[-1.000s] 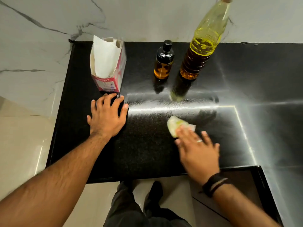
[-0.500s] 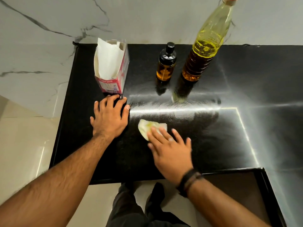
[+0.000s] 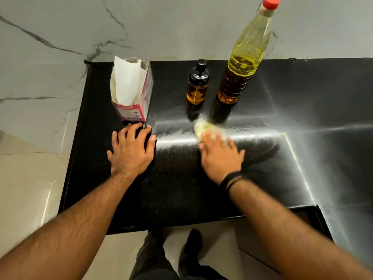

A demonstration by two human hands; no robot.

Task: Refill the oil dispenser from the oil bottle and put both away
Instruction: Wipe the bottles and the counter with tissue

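Observation:
The small oil dispenser (image 3: 197,83), amber with a black pump top, stands upright at the back of the black counter (image 3: 181,188). Right beside it stands the tall oil bottle (image 3: 243,63) with a red cap, partly full of yellow oil. My right hand (image 3: 220,154) presses a crumpled, oil-stained tissue (image 3: 203,127) flat on the counter, just in front of the two bottles; the hand is blurred. My left hand (image 3: 131,150) rests flat on the counter, fingers spread, holding nothing, right in front of the tissue box.
A pink tissue box (image 3: 131,93) with white paper sticking out stands at the back left. A marble wall (image 3: 141,27) rises behind the counter. The counter's left edge drops to a tiled floor (image 3: 26,188). My legs show below the front edge.
My right hand slid the tissue left toward my left hand, then forward and right to the foot of the oil bottle. The left hand stayed put.

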